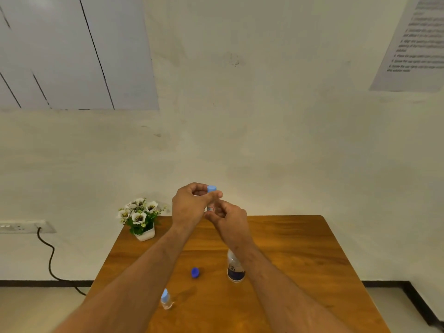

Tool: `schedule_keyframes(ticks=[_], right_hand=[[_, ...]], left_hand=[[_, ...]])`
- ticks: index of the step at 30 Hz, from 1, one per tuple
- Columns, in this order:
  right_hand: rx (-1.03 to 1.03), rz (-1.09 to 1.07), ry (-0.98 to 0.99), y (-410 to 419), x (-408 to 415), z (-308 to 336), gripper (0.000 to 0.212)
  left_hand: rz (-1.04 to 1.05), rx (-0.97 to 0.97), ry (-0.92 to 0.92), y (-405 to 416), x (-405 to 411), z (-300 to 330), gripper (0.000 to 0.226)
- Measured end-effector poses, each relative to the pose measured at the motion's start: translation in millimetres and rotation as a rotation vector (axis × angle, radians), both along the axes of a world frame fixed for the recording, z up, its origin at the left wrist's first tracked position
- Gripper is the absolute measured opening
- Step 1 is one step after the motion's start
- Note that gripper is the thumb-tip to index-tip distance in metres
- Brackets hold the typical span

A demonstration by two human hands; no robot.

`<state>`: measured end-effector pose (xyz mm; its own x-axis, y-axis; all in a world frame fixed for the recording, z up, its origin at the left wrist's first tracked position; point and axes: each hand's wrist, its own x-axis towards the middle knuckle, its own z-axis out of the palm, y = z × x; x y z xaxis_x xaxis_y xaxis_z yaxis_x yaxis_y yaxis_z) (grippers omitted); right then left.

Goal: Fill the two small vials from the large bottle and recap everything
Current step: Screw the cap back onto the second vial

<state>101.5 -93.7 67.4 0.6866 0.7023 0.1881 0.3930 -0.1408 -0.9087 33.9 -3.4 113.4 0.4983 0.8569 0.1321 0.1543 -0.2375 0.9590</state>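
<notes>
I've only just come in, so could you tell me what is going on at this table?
A person holds a small vial up above the wooden table. The left hand pinches its light blue cap, and the right hand grips the body. A second capped vial stands near the table's front. The large bottle stands upright, partly behind the right forearm, and a dark blue cap, probably the bottle's, lies on the table beside it.
</notes>
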Motion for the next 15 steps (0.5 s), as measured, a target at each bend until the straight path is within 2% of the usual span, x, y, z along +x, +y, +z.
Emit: schedule_keyframes(ticks=[5,11,15], right_hand=[[-0.032,0.043,0.013,-3.6,3.8,-7.8,0.005],[-0.098,0.209,0.198,-13.9,8.5,-30.0,0.028],[-0.123,0.250,0.284,-22.9,11.7,-45.4,0.026]], left_hand=[[-0.081,0.069,0.050,-3.2,-3.2,-10.4,0.023],[-0.085,0.169,0.133,-6.9,-13.5,-33.5,0.014],[-0.172,0.062,0.146,-7.6,-17.4,-51.6,0.006]])
